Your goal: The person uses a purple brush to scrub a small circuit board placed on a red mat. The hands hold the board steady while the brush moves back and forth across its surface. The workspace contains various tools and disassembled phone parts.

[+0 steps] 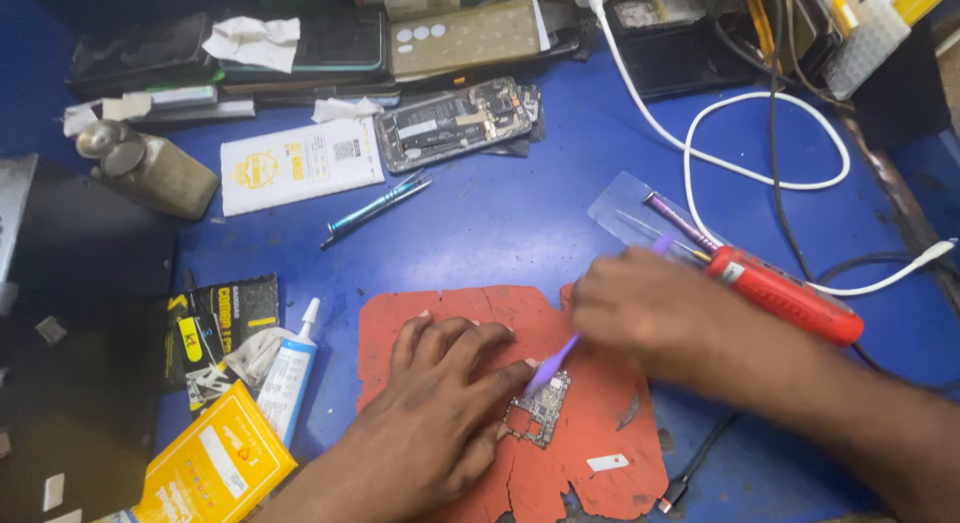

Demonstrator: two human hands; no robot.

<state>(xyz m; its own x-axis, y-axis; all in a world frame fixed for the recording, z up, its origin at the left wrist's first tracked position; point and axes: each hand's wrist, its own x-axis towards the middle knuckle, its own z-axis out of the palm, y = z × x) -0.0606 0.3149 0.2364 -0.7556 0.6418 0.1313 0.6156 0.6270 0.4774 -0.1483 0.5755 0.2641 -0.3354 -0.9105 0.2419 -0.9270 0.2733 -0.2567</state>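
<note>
A small grey circuit board (540, 411) lies on a cracked red mat (470, 313) on the blue table. My left hand (440, 403) rests flat on the mat, thumb and fingertips pressing the board's left edge. My right hand (650, 308) is blurred and holds a thin purple brush (555, 363) whose tip touches the top of the board.
A red soldering iron (785, 295) lies right of the mat with a white cable (760, 173) looped behind it. An opened phone (455, 123), teal tweezers (375, 210), a glue tube (290, 373), yellow packets (215, 468) and a metal bottle (150, 168) surround the mat.
</note>
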